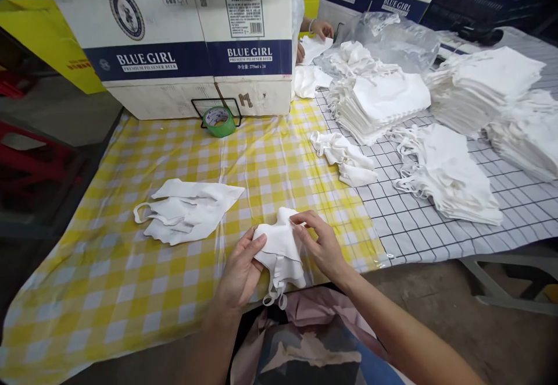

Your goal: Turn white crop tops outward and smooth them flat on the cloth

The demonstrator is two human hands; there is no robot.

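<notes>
My left fingers (257,246) pinch the cloth (282,242) at its left side, thumb on top; my right fingers (308,219) nip its upper right edge. I hold it at the near edge of the counter (131,292), straps (279,286) dangling over my lap (easy to snag there). Should either pinch slacken, it could slide off or crease. Left of it lies a loose piece (187,213); a careless sleeve might drag that askew.

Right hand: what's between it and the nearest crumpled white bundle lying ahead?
Only bare yellow-checked tablecloth between right hand and white bundle, in the head view.
</notes>
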